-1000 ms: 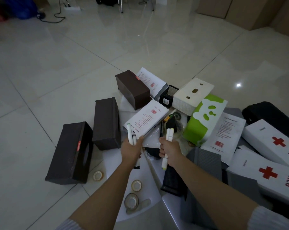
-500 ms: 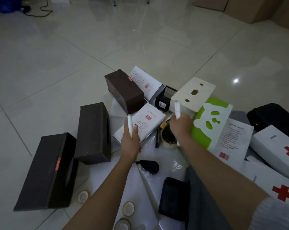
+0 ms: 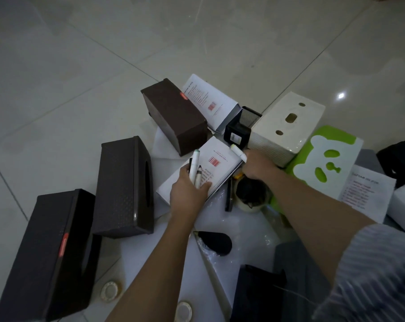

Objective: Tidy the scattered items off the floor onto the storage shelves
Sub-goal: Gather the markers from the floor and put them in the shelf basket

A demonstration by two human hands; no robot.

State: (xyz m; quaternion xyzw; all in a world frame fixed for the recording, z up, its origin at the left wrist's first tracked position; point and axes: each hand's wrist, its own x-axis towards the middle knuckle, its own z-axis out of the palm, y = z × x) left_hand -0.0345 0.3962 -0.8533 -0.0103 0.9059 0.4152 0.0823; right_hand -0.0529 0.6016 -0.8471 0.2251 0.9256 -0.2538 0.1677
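Head view:

- Left hand [image 3: 187, 194] curled round two markers [image 3: 195, 168], tips pointing up and away, knuckles resting over a white box [image 3: 216, 163] with a red barcode.
- Right hand [image 3: 257, 167] closed on one pale marker [image 3: 238, 153], its cap sticking out toward a black mesh cup [image 3: 241, 129]; fingertips hidden, so firmness of hold unclear.
- Task items all down on the tiled floor [image 3: 80, 66]; no shelves in sight.
- Likely slip: two markers bunched in one fist could fan apart and drop back into the pile if another item gets added.
- Likely knock: right wrist passing just above a round dark jar [image 3: 251, 196] and a black pen [image 3: 229, 196]; a careless pull back could roll either one.
- Likely slide: glossy plastic wrap [image 3: 250, 231] under the clutter, slick to grab from or lean on.
- Around, left side: three dark brown tissue boxes [image 3: 125, 184], one near the bottom left, one beside it, one farther back and angled.
- Around, right side: cream tissue box [image 3: 282, 126] touching a green panda box [image 3: 322, 163]; printed sheet [image 3: 366, 189] beyond.
- Near the forearms: black oval object [image 3: 215, 242], two small round lids [image 3: 109, 290] by the bottom edge.
- In the way: boxes crowd close on every side, little bare floor among them.
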